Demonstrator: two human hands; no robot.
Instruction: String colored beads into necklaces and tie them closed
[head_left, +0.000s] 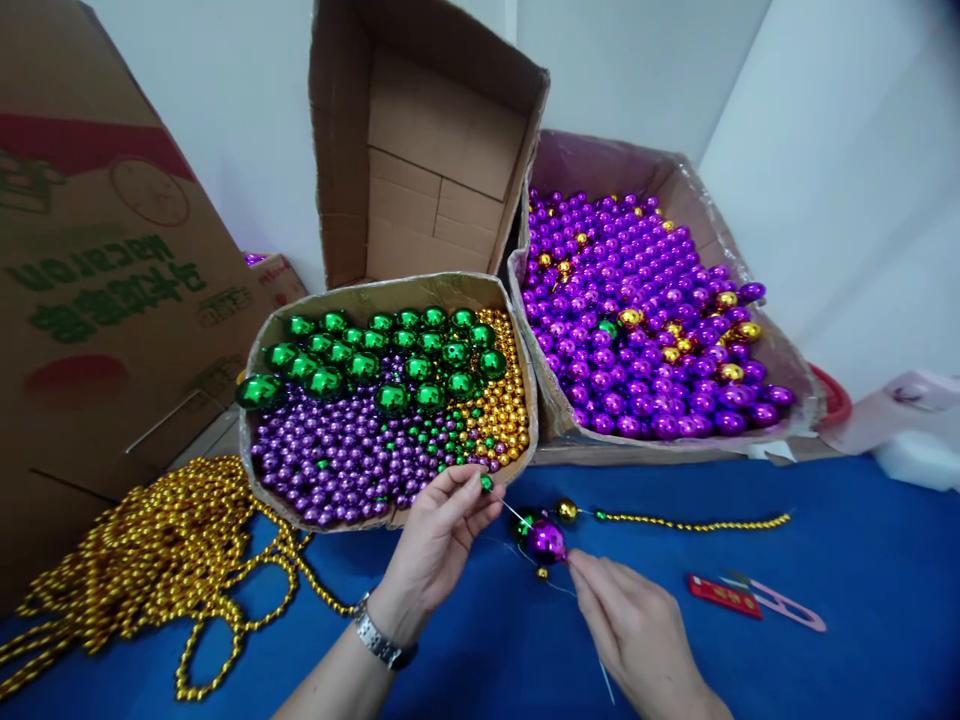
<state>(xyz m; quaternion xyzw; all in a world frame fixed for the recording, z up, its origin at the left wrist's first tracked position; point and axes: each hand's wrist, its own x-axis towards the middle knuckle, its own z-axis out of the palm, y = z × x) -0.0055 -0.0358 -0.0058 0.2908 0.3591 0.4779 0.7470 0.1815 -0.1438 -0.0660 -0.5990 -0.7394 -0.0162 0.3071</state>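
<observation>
Far to the left of the left hand (439, 535), a heap of gold bead strands (157, 560) lies piled on the blue tabletop (862, 580). Just above that hand sits a cardboard tray (390, 292) of loose green, purple and gold beads. The left hand is pinched narrow: thumb and fingertips hold a small green bead (486, 483) on a thin thread (511, 514) that runs down and right from it.

Between the two hands, on that thread, sit a large purple bead (547, 540) with a green one touching it behind, and a gold bead (565, 511) just beyond. The right hand (637, 625) is also closed narrow, its fingertips at the thread just right of the purple bead.

Right of both hands, a short gold bead strand (694, 523) trails across the tabletop; nearer the right hand lie a red lighter (724, 596) and pink snips (784, 604). Above these stands a big box of purple beads (637, 310).

The beads look light, hard and glossy, so probably slippery; they seem best gripped across their sides with fingertips. The thread is limp and fine, better pinched close to its end.
</observation>
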